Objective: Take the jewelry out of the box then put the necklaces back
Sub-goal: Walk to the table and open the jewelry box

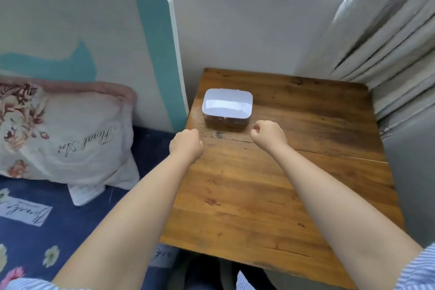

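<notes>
Left hand and right hand, both curled into loose fists holding nothing, hover near the jewelry box without touching it. The box, closed under a glossy white lid with a clear, dark-looking base, stands at the far left of the wooden table.

One box, one table, one pillow
Two hands: left hand, right hand; box, table, pillow

Closed white-lidded clear box sits flat on table.
</notes>
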